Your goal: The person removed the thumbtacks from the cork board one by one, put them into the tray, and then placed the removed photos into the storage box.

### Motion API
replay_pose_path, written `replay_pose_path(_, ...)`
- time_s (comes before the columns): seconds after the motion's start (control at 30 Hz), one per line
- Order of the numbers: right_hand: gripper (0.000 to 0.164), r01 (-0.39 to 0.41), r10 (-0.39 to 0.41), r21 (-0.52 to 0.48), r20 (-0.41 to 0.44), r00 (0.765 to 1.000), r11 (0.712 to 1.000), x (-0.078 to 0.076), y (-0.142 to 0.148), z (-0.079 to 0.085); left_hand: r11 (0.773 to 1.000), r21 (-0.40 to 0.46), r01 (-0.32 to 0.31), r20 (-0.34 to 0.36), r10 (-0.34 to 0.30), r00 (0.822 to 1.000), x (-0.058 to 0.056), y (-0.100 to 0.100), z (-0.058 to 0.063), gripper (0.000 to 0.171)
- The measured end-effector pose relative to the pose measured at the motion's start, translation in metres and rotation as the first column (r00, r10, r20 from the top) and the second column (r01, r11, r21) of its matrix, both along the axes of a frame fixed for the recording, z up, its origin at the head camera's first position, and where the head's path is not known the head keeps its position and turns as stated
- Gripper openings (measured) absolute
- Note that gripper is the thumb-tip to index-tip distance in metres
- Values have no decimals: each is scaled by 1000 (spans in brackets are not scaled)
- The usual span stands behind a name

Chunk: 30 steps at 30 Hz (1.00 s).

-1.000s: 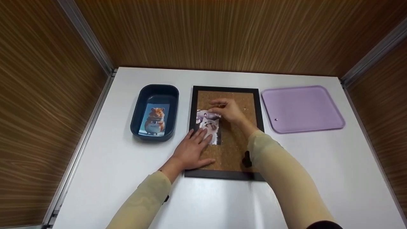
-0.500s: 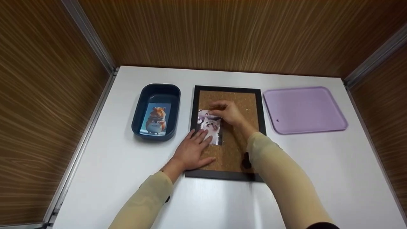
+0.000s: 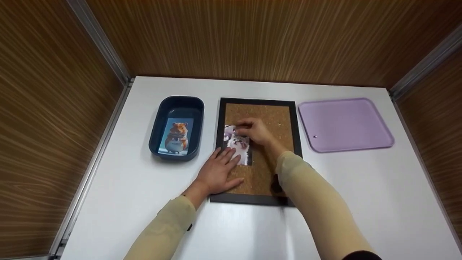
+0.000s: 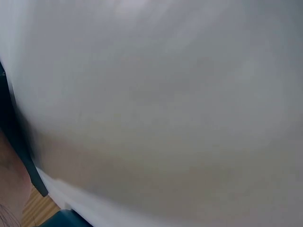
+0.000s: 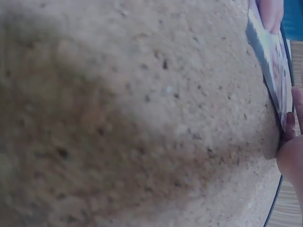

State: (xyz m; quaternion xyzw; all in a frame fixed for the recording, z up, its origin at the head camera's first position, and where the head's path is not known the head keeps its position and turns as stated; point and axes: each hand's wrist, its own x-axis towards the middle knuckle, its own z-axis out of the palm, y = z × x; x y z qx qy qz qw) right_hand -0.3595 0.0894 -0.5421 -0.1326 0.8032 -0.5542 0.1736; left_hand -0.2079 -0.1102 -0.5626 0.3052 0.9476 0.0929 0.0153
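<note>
blurry pale surface (image 4: 161,71) across most, dk strip (image 4: 13,130) & skin (image 4: 10,177) at far l, wood-grain patch (image 4: 39,209), teal bit (image 4: 66,220) btm

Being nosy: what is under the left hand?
The left hand covers parts of the kitten photo, the cork and the black frame. What's printed beneath its fingers can't be seen.

The right hand (image 3: 257,130) has shifted slightly toward the person, thumb and forefinger closer together; the pin (image 3: 234,131) now lies just beside their tips, with more corkboard (image 3: 265,111) showing beyond the knuckles.
</note>
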Motion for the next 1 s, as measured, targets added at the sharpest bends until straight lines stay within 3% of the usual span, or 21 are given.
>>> replay_pose_path(1.0, 30, 15, -9, 159, -39, 999, 987, 3, -5, -10, 1000, 15, -4, 9, 4, 1000, 0, 0, -1, 83)
